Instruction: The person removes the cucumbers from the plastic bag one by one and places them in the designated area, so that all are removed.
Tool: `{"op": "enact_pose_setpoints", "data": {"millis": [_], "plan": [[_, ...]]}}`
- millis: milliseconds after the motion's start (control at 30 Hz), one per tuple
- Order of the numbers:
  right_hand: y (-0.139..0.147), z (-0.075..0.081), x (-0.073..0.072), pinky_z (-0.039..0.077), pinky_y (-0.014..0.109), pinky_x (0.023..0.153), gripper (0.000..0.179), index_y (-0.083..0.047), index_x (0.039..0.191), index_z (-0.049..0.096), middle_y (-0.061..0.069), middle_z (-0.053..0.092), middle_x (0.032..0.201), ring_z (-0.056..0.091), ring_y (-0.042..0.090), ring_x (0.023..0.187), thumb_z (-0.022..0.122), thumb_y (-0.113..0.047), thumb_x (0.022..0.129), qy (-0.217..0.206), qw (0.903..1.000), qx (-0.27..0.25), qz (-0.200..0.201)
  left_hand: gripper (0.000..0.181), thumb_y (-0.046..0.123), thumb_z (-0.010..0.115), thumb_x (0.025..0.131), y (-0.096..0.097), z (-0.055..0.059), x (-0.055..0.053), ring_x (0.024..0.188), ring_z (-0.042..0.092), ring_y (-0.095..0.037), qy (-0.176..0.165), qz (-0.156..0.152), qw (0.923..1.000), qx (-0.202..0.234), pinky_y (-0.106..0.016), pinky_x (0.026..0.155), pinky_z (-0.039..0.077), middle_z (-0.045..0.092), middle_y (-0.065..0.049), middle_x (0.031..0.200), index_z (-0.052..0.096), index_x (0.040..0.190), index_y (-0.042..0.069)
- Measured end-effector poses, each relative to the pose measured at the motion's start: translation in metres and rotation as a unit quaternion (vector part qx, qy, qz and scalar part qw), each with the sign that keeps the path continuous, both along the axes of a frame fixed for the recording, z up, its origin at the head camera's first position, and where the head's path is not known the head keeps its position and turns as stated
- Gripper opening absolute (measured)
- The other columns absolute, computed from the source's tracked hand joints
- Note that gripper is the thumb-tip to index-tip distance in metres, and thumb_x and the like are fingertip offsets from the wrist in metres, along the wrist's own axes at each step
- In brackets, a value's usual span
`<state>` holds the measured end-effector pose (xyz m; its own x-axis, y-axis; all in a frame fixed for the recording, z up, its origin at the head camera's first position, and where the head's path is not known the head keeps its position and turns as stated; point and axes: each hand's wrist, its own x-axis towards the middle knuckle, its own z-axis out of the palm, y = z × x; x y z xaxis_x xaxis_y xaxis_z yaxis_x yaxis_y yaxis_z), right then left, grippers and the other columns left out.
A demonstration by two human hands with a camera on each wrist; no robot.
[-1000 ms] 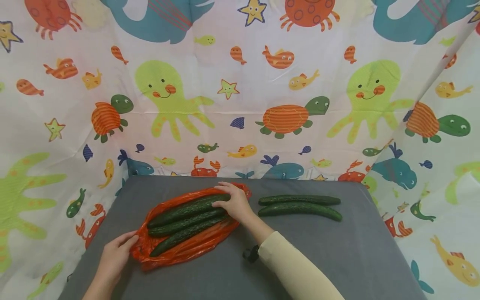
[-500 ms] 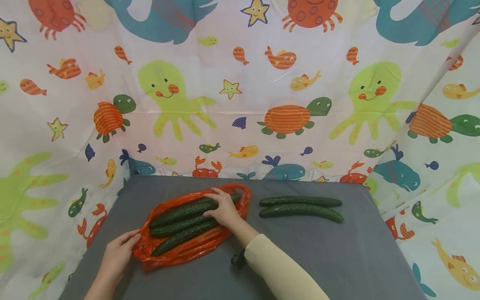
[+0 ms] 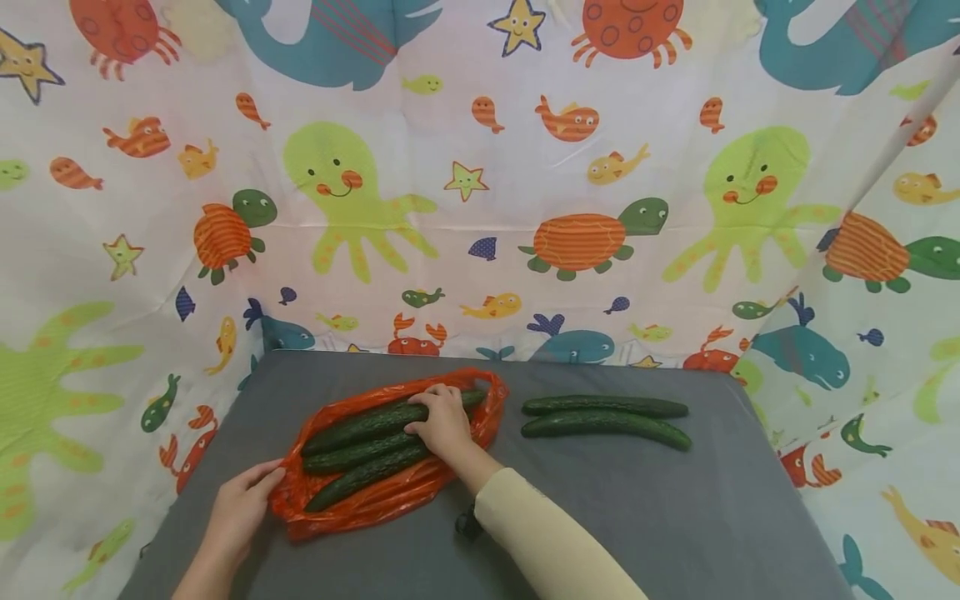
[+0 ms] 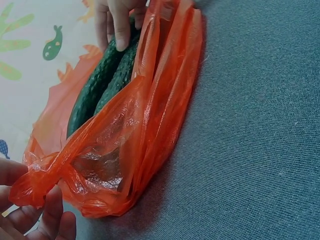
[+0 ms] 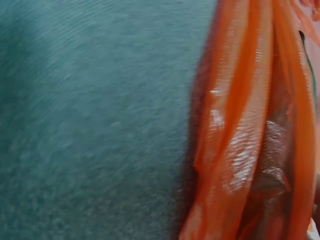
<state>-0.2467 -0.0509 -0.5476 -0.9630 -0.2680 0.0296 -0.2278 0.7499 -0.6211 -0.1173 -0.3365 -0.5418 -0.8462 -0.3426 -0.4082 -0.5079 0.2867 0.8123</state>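
Observation:
Three long dark green cucumbers lie side by side in an opened orange-red plastic bag on the table's left half. My left hand pinches the bag's gathered near-left end between thumb and fingers, and the left wrist view shows the bunched plastic there. Over the bag, my right hand grips the rearmost cucumber, thumb on the near side and fingers over the far side. In the left wrist view, fingers of the right hand reach down onto the cucumbers. Mostly the bag's folds fill the right wrist view.
Two more cucumbers, a rear one and a curved front one, lie together right of the bag on the grey cloth-covered table. A sea-animal printed curtain rises behind and on both sides.
The right hand has moved left along the cucumbers, from the bag's right end toward its middle. The left hand keeps its hold on the bag. The head view has shifted slightly.

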Motion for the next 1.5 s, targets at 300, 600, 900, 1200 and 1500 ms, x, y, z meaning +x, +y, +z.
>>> {"op": "enact_pose_setpoints", "data": {"millis": [300, 600, 900, 1200, 1500], "plan": [[-0.003, 0.002, -0.001, 0.056, 0.031, 0.075, 0.046, -0.033, 0.129, 0.07, -0.008, 0.061, 0.137, 0.045, 0.022, 0.135, 0.082, -0.035, 0.084, -0.01, 0.9995, 0.028, -0.007, 0.065, 0.049, 0.049, 0.104, 0.002, 0.007, 0.001, 0.145, 0.03, -0.044, 0.005, -0.017, 0.9998, -0.001, -0.062, 0.115, 0.031, 0.037, -0.026, 0.157, 0.048, 0.148, 0.002], [0.0, 0.005, -0.002, 0.055, 0.03, 0.071, 0.045, -0.03, 0.128, 0.071, -0.004, 0.063, 0.133, 0.047, 0.024, 0.131, 0.08, -0.033, 0.084, -0.012, 0.9993, 0.033, 0.01, 0.068, 0.053, 0.048, 0.103, 0.005, 0.012, -0.002, 0.146, 0.028, -0.044, -0.003, -0.019, 0.9998, 0.012, -0.062, 0.115, 0.031, 0.035, -0.026, 0.158, 0.046, 0.15, 0.003], [0.001, 0.023, 0.0, 0.057, 0.036, 0.08, 0.046, -0.033, 0.129, 0.071, -0.006, 0.064, 0.132, 0.049, 0.022, 0.13, 0.08, -0.036, 0.084, 0.01, 0.999, 0.039, 0.019, 0.068, 0.052, 0.048, 0.104, 0.0, 0.014, 0.0, 0.139, 0.039, -0.043, 0.001, -0.014, 0.9999, -0.008, -0.061, 0.11, 0.038, 0.041, -0.027, 0.153, 0.046, 0.149, 0.001], [0.007, 0.048, 0.002, 0.057, 0.032, 0.078, 0.043, -0.033, 0.127, 0.072, -0.007, 0.063, 0.131, 0.047, 0.02, 0.132, 0.079, -0.036, 0.085, 0.044, 0.9979, 0.03, 0.038, 0.058, 0.046, 0.051, 0.104, -0.004, 0.016, 0.001, 0.102, 0.064, -0.021, 0.008, 0.01, 0.9993, -0.035, -0.034, 0.08, 0.054, 0.065, -0.017, 0.128, 0.055, 0.143, 0.003], [0.029, 0.068, -0.002, 0.055, 0.03, 0.071, 0.042, -0.036, 0.126, 0.072, -0.008, 0.063, 0.131, 0.046, 0.02, 0.133, 0.079, -0.036, 0.084, 0.07, 0.9967, 0.03, 0.03, 0.063, 0.05, 0.048, 0.104, -0.003, 0.014, 0.002, 0.127, 0.051, -0.038, 0.0, 0.015, 0.9993, -0.034, -0.055, 0.098, 0.049, 0.054, -0.024, 0.142, 0.052, 0.145, 0.002]]}}
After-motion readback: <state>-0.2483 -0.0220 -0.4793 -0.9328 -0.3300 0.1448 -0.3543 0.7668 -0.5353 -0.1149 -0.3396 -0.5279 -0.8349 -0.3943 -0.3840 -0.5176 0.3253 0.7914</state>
